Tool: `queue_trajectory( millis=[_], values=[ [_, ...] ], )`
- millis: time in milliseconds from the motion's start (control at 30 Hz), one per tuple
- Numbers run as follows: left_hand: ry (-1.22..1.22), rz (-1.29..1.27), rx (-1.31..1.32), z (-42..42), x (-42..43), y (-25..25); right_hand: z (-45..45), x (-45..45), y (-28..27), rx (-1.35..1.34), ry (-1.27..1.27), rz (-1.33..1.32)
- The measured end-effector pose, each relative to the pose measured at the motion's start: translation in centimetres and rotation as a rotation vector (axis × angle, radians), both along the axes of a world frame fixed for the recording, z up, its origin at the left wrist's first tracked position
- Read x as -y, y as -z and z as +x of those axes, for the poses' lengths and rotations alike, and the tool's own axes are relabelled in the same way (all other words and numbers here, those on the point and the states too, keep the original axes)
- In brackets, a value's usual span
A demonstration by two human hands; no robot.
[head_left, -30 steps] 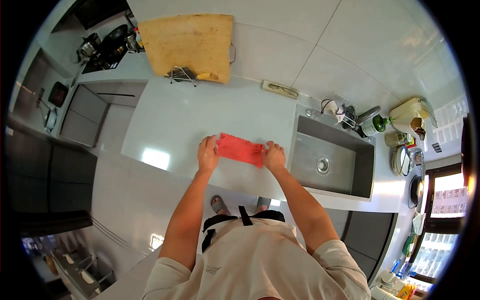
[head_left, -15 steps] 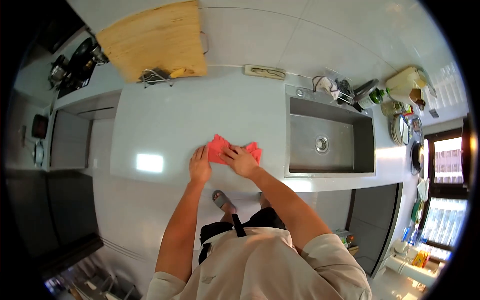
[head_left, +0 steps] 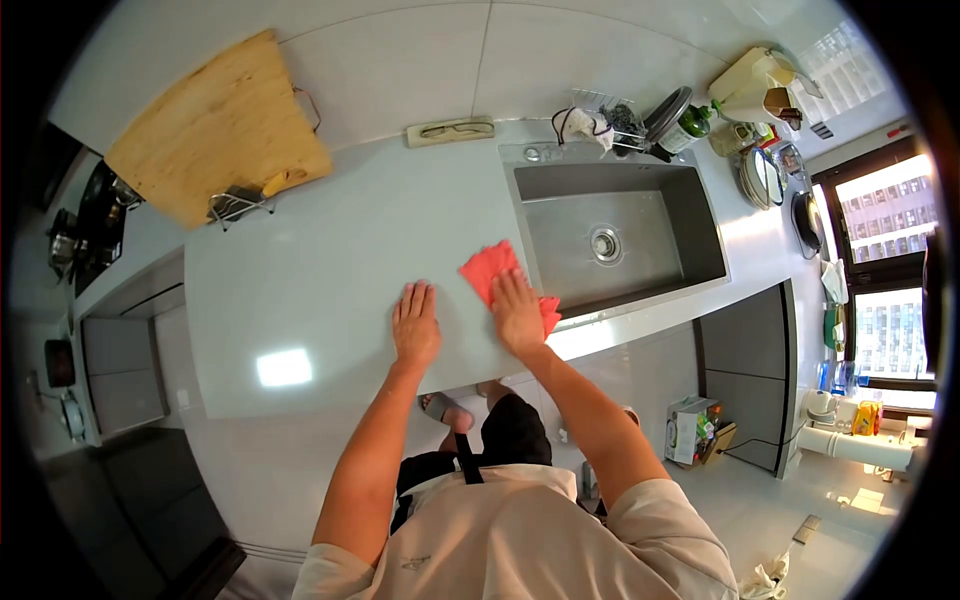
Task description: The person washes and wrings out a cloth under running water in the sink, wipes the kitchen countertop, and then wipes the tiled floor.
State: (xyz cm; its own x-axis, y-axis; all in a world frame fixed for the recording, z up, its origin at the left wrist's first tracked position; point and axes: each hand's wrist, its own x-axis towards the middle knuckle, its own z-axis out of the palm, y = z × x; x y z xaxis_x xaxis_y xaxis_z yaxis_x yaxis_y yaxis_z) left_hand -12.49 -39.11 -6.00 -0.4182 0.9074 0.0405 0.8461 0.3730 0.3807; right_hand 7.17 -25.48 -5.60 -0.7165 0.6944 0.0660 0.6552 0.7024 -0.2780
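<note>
A red cloth (head_left: 491, 266) lies bunched on the light countertop (head_left: 300, 300), close to the sink's left rim. My right hand (head_left: 518, 315) rests flat on top of it, fingers stretched out and pressing the cloth down. Part of the cloth shows beyond my fingertips and another part beside the palm; the middle is hidden under my hand. To the left, my left hand (head_left: 416, 325) lies flat on the bare counter with fingers extended, holding nothing and apart from the cloth.
A steel sink (head_left: 560, 282) is set into the counter on the right. Behind it stand a dish rack (head_left: 620, 122) and a green bottle (head_left: 693, 122). A wooden board (head_left: 220, 125) leans at the back left, near a small wire rack (head_left: 238, 207). Stacked plates (head_left: 757, 180) sit far right.
My right hand and the cloth have moved right, toward the sink. My left hand, formerly by the cloth's edge, now lies apart from it. The view has shifted right and tilted.
</note>
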Motion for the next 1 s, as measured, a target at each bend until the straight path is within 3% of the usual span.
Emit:
queue_trajectory(
  millis=[133, 400, 533, 667, 767, 1000],
  values=[
    [-0.006, -0.024, -0.017, -0.7, -2.1, -1.0, -1.5, -0.1, -2.0, -0.002, -0.155, 0.022],
    [-0.082, -0.062, -0.042, -4.1, -8.2, -0.8, -8.5, -10.5, -1.1, -0.015, -0.216, 0.088],
    [-0.095, -0.13, -0.089, -4.1, -9.3, -0.5, -12.6, -16.8, -0.1, 0.031, -0.157, 0.088],
    [-0.058, -0.166, -0.092, -4.6, -9.3, -1.0, -15.9, -21.1, 0.1, 0.037, 0.113, 0.057],
    [-0.031, -0.221, -0.055, -4.9, -8.9, -2.2, -15.6, -19.6, 0.4, 0.045, 0.296, 0.029],
    [-0.017, -0.336, 0.092, -5.3, -8.6, -2.6, -8.5, -9.5, -0.7, 0.018, 0.361, 0.008]
  ],
)
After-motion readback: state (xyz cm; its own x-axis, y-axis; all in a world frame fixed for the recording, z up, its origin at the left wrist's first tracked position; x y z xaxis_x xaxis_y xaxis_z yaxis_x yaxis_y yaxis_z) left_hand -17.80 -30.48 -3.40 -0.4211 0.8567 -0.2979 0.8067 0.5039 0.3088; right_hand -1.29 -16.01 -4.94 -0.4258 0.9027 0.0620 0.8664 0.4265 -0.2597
